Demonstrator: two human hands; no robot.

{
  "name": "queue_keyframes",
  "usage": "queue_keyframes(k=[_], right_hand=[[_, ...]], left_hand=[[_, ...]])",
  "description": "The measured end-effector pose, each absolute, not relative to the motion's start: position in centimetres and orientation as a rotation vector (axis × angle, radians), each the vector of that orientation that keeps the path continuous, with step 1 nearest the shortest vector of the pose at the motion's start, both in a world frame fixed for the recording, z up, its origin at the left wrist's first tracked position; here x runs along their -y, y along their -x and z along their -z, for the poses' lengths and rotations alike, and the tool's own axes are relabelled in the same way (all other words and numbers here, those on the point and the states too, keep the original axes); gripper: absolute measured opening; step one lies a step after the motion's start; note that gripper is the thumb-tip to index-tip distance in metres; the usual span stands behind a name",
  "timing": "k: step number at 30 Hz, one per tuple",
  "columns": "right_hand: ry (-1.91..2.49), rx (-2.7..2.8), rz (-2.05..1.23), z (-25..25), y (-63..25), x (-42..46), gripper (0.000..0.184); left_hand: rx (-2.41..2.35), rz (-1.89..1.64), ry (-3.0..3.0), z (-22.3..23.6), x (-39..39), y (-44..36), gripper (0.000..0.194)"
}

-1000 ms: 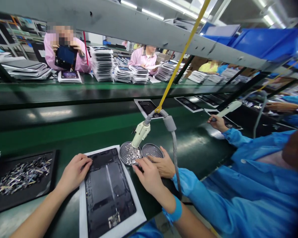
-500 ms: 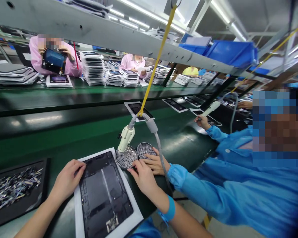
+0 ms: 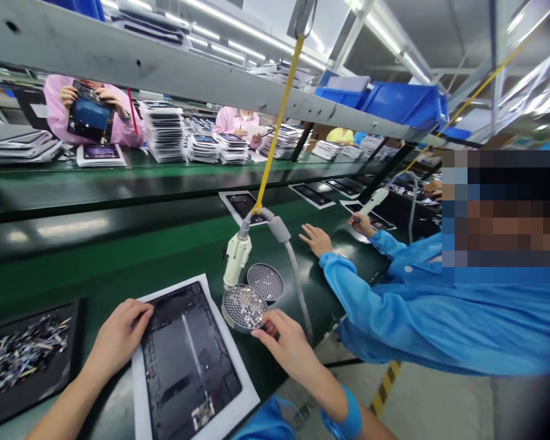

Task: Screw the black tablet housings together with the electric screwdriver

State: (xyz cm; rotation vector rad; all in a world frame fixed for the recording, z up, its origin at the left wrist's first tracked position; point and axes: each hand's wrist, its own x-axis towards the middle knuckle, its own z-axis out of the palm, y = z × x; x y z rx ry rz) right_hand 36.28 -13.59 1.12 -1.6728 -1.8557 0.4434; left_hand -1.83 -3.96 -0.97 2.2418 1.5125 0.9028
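Note:
An opened tablet (image 3: 190,360), its dark inside facing up, lies on a white sheet (image 3: 242,400) before me. My left hand (image 3: 121,336) is closed at the tablet's upper left corner, thumb and fingers pinched on its edge. With thumb and fingers, my right hand (image 3: 288,342) grips the near right rim of a round perforated dish (image 3: 244,305) full of small shiny screws. That dish is slightly tilted. Behind it lies a second perforated dish (image 3: 266,281). A pale electric screwdriver (image 3: 237,260) hangs over the dishes from a yellow strap.
At left, a black tray (image 3: 76,342) holds many small strip-like parts. A co-worker's hand (image 3: 318,239) hovers over the bench to the right; their other hand holds a screwdriver (image 3: 373,200). More tablets (image 3: 242,205) on sheets lie further back. A grey cable (image 3: 297,281) hangs near my right hand.
The co-worker's nearer hand has left the second dish and moved away to the back right. My right hand has taken the screw dish's rim and tilted it. My left hand stays at the tablet's corner.

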Motion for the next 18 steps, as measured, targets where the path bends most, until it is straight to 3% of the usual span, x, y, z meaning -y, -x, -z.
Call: queue_keyframes(k=[7,18], right_hand=[[1.671,1.958,-0.442,-2.7,-38.1,13.9,0.017],[1.55,1.856,-0.353,0.5,-38.8,15.6,0.025]], left_hand=[[-1.512,-0.887,-2.225,1.0,4.0,1.8,0.05],[-1.539,-0.854,-2.204,1.2,4.0,1.7,0.048]])
